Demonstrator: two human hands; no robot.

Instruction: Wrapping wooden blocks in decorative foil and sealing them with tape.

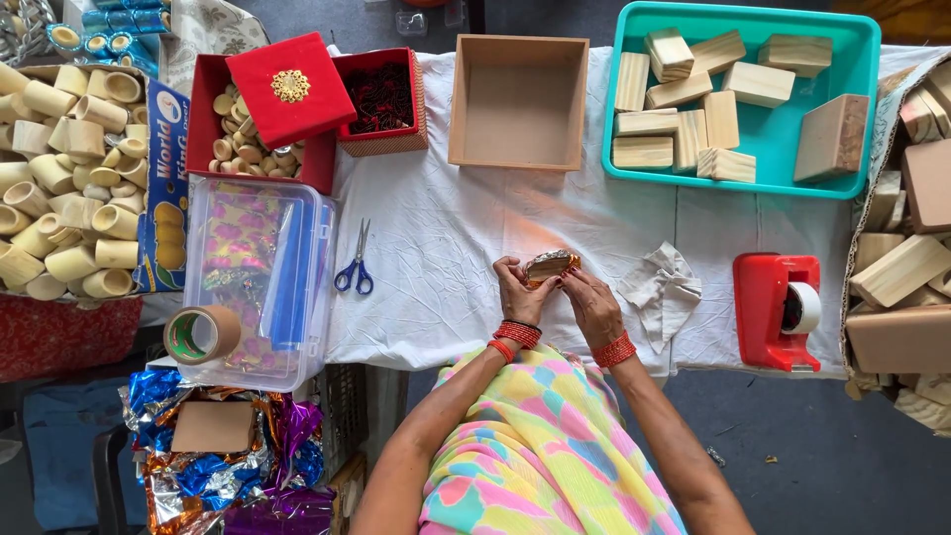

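Both hands are up close together over the white cloth on the worktop [446,238], and both grip one small block wrapped in shiny gold paper [551,265]. The left hand [519,294] pinches its left end, and the right hand [591,305] closes its fingers on the right end — the block sits between the fingertips, just above the cloth. Red bangles [517,334] ring both wrists.

Near the right hand lies a crumpled white cloth scrap [662,284], and farther right stands a red tape holder [776,309]. To the left of the hands lie blue scissors [355,266], beside a clear plastic box [260,282] with a roll of brown tape [201,334] on its corner. At the back sit an open brown box [517,101] and a teal tray [862,109] of plain wood blocks [684,109].
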